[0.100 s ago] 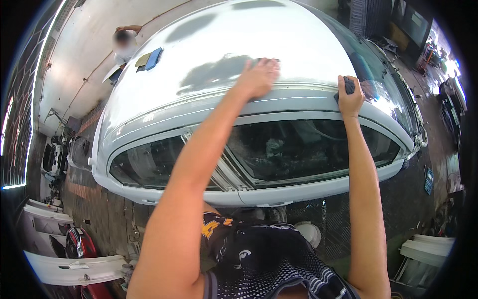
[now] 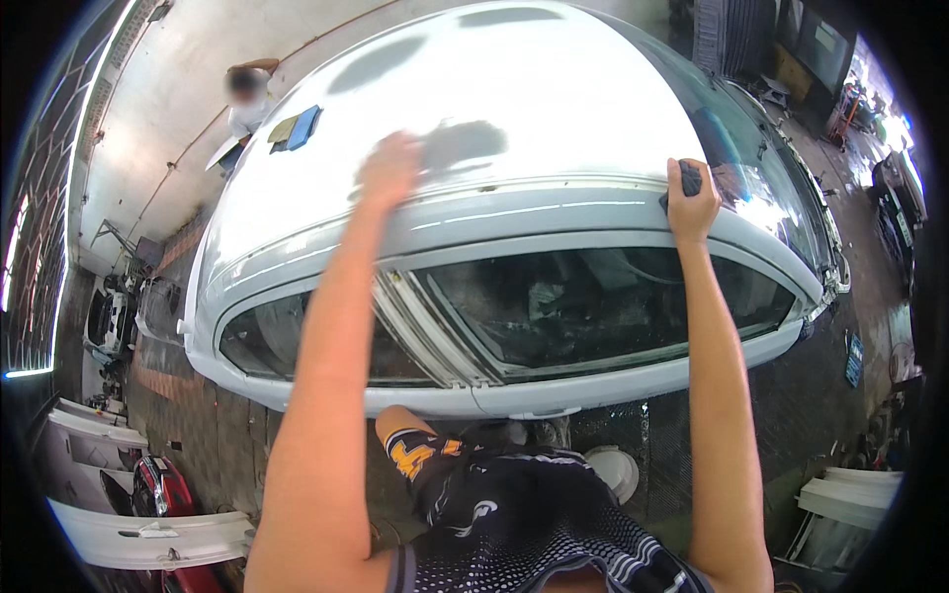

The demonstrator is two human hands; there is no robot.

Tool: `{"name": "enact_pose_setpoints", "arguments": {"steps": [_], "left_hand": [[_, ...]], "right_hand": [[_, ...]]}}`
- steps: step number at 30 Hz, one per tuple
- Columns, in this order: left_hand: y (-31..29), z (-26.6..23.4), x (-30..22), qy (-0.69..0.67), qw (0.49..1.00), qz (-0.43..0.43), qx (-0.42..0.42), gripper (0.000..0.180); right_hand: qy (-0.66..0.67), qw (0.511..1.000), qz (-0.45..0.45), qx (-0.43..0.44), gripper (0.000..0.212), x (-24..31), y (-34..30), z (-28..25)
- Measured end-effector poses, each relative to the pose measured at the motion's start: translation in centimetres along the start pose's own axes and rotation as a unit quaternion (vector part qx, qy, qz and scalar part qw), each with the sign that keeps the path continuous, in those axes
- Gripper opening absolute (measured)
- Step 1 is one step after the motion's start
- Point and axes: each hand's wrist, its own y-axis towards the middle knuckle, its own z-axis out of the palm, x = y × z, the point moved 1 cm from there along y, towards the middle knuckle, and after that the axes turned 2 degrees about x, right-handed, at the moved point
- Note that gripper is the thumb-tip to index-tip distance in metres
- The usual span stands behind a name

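Note:
A white car roof (image 2: 554, 89) lies below me, with the side windows (image 2: 593, 301) facing me. My left hand (image 2: 390, 168) rests flat on the roof near its edge, blurred by motion, and I cannot see anything under it. My right hand (image 2: 690, 203) is closed on a small dark block (image 2: 690, 178), pressed against the roof edge above the window. Both my forearms reach up from the lower edge of the picture.
A blue and a tan sheet (image 2: 295, 128) lie on the far left of the roof. A person (image 2: 245, 94) stands beyond the car at the upper left. White car body panels (image 2: 148, 539) and a red part (image 2: 158, 486) lie on the floor at lower left. A white bucket (image 2: 613, 469) stands by the car.
My left hand has slid to the left along the roof. My right hand stays at the roof edge with the dark block.

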Motion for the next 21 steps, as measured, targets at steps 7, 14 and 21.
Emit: {"name": "enact_pose_setpoints", "arguments": {"steps": [7,14,21], "left_hand": [[-3.4,-1.6,-4.7,-0.065,0.993,-0.037,-0.088,0.053],[-12.6,-2.0,15.7,-0.147,0.972,-0.178,0.048,0.058],[-9.0,-4.0,-0.2,-0.166,0.981,0.09,0.042,0.057]], "right_hand": [[0.028,0.999,0.019,-0.012,0.028,3.6,-2.7,2.2],[0.031,0.999,0.014,-0.028,0.027,3.3,-2.5,1.9],[0.009,1.0,0.015,-0.009,0.029,3.1,-2.0,1.7]]}}
